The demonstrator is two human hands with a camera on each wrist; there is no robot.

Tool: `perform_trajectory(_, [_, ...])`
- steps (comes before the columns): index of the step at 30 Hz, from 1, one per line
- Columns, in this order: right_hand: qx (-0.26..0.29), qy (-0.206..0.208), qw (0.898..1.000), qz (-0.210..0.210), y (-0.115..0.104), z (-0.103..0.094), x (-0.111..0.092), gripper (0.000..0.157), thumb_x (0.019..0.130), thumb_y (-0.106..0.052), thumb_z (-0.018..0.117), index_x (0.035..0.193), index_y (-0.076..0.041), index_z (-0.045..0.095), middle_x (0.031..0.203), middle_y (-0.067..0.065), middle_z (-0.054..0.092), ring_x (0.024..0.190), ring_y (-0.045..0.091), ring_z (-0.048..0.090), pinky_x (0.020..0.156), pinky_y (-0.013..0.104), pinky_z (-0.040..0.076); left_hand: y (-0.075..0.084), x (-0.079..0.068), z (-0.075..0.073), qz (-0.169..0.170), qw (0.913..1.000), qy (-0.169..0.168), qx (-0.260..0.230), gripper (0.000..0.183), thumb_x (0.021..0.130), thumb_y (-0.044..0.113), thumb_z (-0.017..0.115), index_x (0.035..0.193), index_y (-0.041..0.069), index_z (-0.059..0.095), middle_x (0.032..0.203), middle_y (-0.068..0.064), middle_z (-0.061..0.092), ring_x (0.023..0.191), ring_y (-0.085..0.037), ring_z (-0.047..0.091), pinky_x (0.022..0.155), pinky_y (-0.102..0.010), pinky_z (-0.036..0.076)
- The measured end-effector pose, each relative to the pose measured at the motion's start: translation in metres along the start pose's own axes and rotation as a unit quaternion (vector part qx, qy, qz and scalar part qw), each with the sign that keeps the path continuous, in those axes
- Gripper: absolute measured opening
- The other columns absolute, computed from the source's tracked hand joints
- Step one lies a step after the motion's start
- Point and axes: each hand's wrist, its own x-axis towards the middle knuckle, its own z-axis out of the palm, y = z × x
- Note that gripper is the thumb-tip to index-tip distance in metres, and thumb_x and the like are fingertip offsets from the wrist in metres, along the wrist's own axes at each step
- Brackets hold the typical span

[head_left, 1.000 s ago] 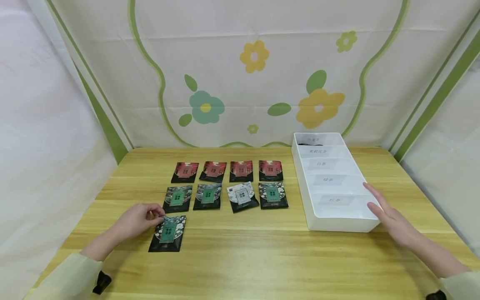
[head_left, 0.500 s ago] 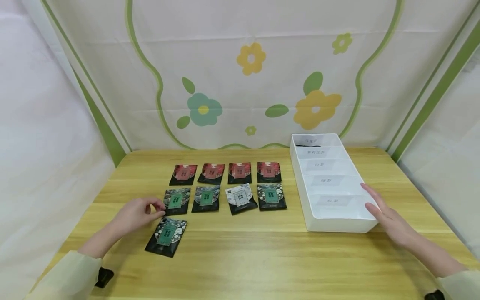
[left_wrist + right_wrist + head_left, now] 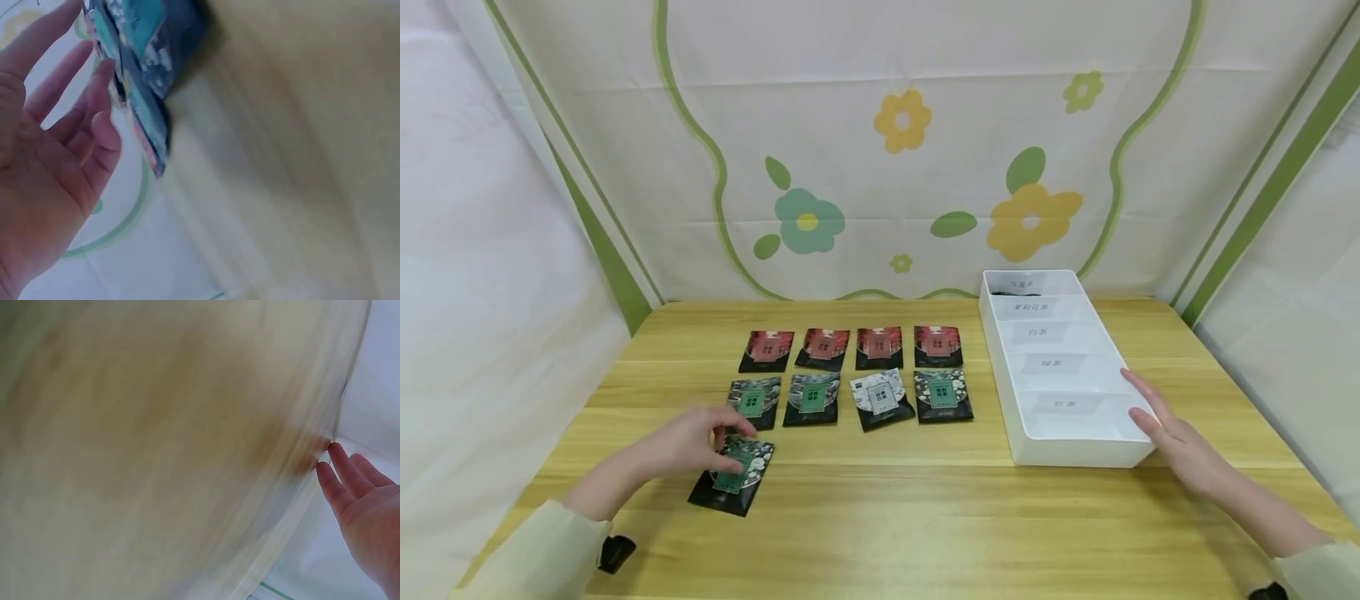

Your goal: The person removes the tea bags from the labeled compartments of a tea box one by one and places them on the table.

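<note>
A black tea sachet with a green label and white floral print [image 3: 727,497] lies tilted on the table at the front left. My left hand [image 3: 688,446] hovers over its upper part, fingers loosely bent and thumb across the label. In the left wrist view the same hand [image 3: 56,144] shows relaxed fingers with nothing between them, beside the sachets. At the right, a white divided box [image 3: 1082,450] has labelled compartments. Extended fingers of my right hand [image 3: 1187,446] rest at its right rim. The right wrist view shows that hand [image 3: 369,506] with fingers extended.
Behind the front sachet lie two rows. The far row has several red-labelled sachets [image 3: 880,347]; the nearer has two green sachets [image 3: 812,397], a white-and-black one [image 3: 882,398] and a green floral one [image 3: 943,395]. Dark contents show in the box's far compartment. A flowered cloth [image 3: 850,125] hangs behind.
The front sachet has shifted slightly toward the near left and turned. My left hand lifted off its top corner, then moved right, over it. My right hand stays at the box.
</note>
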Motion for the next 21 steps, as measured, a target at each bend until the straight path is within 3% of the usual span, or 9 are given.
perform_trajectory(6, [0.000, -0.001, 1.000, 0.001, 0.000, 0.001, -0.001, 0.056, 0.107, -0.019, 0.029, 0.158, -0.021, 0.004, 0.157, 0.028, 0.006, 0.128, 0.066, 0.013, 0.092, 0.080, 0.007, -0.006, -0.004, 0.009, -0.027, 0.9991, -0.026, -0.022, 0.039, 0.076, 0.025, 0.084, 0.111, 0.017, 0.068, 0.104, -0.003, 0.060, 0.058, -0.006, 0.044, 0.057, -0.026, 0.041])
perform_trajectory(9, [0.000, -0.004, 1.000, 0.005, 0.000, 0.001, -0.001, 0.056, 0.108, -0.020, 0.029, 0.158, -0.023, 0.004, 0.157, 0.027, 0.006, 0.128, 0.065, 0.013, 0.092, 0.080, 0.008, -0.006, -0.005, 0.012, -0.035, 0.9990, -0.020, -0.019, 0.038, 0.076, 0.026, 0.085, 0.109, 0.018, 0.068, 0.106, -0.005, 0.058, 0.058, -0.006, 0.042, 0.057, -0.026, 0.040])
perform_trajectory(15, [0.002, -0.007, 1.000, 0.009, 0.001, 0.000, 0.000, 0.056, 0.108, -0.020, 0.029, 0.158, -0.023, 0.003, 0.157, 0.027, 0.005, 0.128, 0.066, 0.012, 0.092, 0.081, 0.007, -0.003, -0.007, 0.015, -0.050, 0.9987, -0.004, -0.005, 0.040, 0.075, 0.031, 0.085, 0.108, 0.016, 0.068, 0.087, 0.004, 0.052, 0.061, -0.006, 0.043, 0.055, -0.025, 0.041])
perform_trajectory(21, [0.001, -0.007, 1.000, 0.006, 0.000, 0.000, 0.000, 0.056, 0.108, -0.021, 0.029, 0.158, -0.024, 0.004, 0.157, 0.026, 0.004, 0.128, 0.067, 0.013, 0.091, 0.081, 0.007, -0.003, -0.007, 0.016, -0.058, 0.9982, 0.012, 0.009, 0.041, 0.074, 0.034, 0.085, 0.106, 0.016, 0.068, 0.088, 0.005, 0.053, 0.061, -0.006, 0.043, 0.055, -0.025, 0.041])
